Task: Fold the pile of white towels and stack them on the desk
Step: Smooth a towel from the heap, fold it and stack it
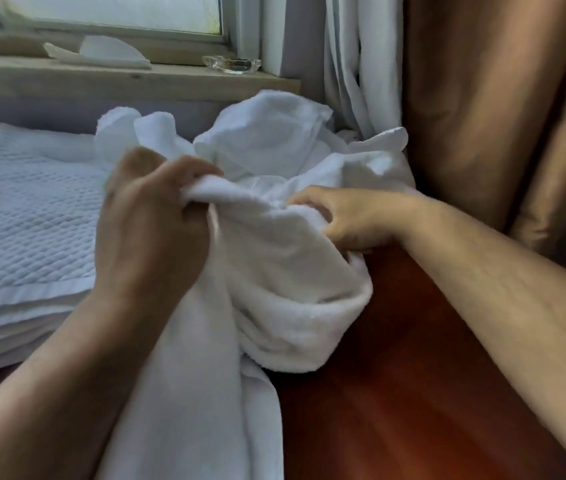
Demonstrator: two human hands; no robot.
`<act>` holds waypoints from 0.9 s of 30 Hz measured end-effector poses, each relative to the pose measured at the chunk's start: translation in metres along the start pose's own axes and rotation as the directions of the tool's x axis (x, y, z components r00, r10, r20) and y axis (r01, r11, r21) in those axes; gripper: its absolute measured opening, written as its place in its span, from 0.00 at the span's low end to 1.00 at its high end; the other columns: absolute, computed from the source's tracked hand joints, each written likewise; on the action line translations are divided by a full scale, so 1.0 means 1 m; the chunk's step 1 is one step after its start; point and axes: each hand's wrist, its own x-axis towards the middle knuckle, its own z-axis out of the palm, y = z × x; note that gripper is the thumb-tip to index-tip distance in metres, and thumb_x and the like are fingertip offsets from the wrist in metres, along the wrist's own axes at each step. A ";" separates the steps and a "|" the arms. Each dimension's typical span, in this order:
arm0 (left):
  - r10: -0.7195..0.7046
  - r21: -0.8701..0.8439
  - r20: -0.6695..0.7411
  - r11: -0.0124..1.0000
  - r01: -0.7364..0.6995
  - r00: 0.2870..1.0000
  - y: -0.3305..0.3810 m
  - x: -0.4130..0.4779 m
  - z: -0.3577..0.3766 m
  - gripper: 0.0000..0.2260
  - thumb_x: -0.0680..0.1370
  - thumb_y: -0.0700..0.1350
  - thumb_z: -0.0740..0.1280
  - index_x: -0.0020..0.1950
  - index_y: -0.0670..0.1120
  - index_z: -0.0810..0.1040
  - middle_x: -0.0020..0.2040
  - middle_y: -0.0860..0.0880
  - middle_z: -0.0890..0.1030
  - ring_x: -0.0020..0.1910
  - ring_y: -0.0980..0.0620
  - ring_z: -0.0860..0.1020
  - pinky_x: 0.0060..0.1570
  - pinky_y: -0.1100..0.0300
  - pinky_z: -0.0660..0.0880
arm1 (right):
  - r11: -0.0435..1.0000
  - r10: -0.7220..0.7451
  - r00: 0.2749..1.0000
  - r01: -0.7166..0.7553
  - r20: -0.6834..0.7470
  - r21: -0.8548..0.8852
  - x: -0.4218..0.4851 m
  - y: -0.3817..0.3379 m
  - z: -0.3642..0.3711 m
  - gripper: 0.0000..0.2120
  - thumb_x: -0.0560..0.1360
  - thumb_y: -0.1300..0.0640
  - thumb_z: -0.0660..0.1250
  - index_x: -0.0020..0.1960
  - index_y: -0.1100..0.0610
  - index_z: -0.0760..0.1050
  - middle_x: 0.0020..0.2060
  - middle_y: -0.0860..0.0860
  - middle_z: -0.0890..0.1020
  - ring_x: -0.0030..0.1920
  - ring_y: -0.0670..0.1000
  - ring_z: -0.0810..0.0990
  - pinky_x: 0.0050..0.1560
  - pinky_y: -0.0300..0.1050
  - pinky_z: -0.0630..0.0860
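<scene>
A crumpled white towel [274, 271] hangs between my two hands over the reddish wooden desk [395, 393]. My left hand [149, 223] grips a bunched fold of it at the upper left, fingers curled round the cloth. My right hand [350, 220] grips the same towel at the right, fingers dug into it. Behind them lies a loose pile of white towels [267, 133] against the wall. A stack of folded white towels [21, 220], the top one quilted, sits on the desk at the left.
A wooden window sill [118, 77] runs along the back with a glass ashtray [231, 64] and a white folded item [101, 51] on it. White [354, 64] and brown curtains [499, 116] hang at the right, close to the towel pile.
</scene>
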 end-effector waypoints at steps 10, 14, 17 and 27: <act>-0.059 -0.355 0.020 0.933 0.062 0.998 0.008 0.008 -0.009 0.13 0.79 0.39 0.60 0.36 0.49 0.76 0.33 0.63 0.77 0.35 0.66 0.73 0.33 0.65 0.68 | 0.993 0.008 0.951 0.029 -0.310 0.114 0.086 -0.012 0.029 0.08 0.78 0.51 0.64 0.44 0.48 0.65 0.43 0.46 0.73 0.42 0.49 0.70 0.38 0.43 0.65; -0.072 -0.508 -0.046 0.860 0.038 0.996 0.001 0.004 -0.032 0.15 0.78 0.37 0.62 0.39 0.57 0.77 0.36 0.63 0.79 0.40 0.66 0.76 0.40 0.66 0.72 | 0.992 0.048 0.960 -0.014 -0.277 0.125 0.103 -0.020 0.023 0.18 0.75 0.44 0.67 0.62 0.48 0.70 0.49 0.45 0.78 0.48 0.50 0.76 0.40 0.43 0.67; -0.132 -0.547 -0.105 0.835 0.053 0.986 -0.003 0.005 -0.051 0.15 0.79 0.38 0.61 0.42 0.57 0.79 0.39 0.63 0.81 0.42 0.64 0.78 0.41 0.66 0.73 | 0.983 0.106 0.958 -0.061 -0.266 0.171 0.100 -0.023 0.021 0.29 0.73 0.41 0.72 0.70 0.46 0.68 0.51 0.44 0.78 0.47 0.47 0.77 0.40 0.41 0.69; -0.473 -0.516 0.125 0.720 0.464 0.872 0.004 0.011 -0.081 0.14 0.76 0.56 0.61 0.39 0.58 0.85 0.38 0.59 0.85 0.42 0.62 0.82 0.45 0.59 0.79 | 0.953 -0.252 0.880 0.299 -0.403 0.057 -0.031 -0.031 0.048 0.28 0.59 0.23 0.70 0.55 0.33 0.77 0.55 0.48 0.71 0.59 0.48 0.66 0.65 0.37 0.63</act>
